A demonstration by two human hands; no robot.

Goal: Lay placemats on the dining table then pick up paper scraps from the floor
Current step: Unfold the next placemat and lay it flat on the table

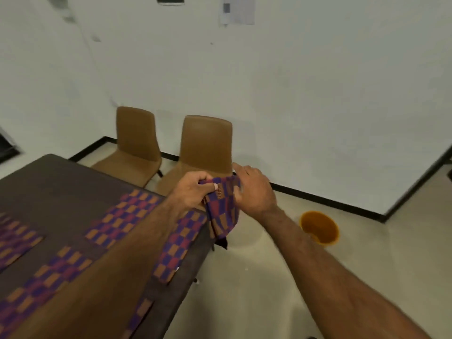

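Woven cloth in purple, red and orange checks, a placemat (221, 214), hangs bunched between both hands. The left hand (193, 189) pinches its upper left edge, thumb on top and fingers curled beneath. The right hand (254, 192) meets the upper right corner; its fingers are blurred, but they seem to be curled round the cloth there. The held placemat droops just past the far right corner of the dark brown dining table (61, 187), over the beige floor (269, 277), touching neither as far as can be seen. Several more placemats of the same check (127, 214) lie flat on the tabletop, one partly under the left forearm. Behind the hands stand two tan moulded chairs (208, 143), near a white wall (318, 94) with black skirting. A round orange bucket (319, 227) sits on the floor, right of the right wrist.
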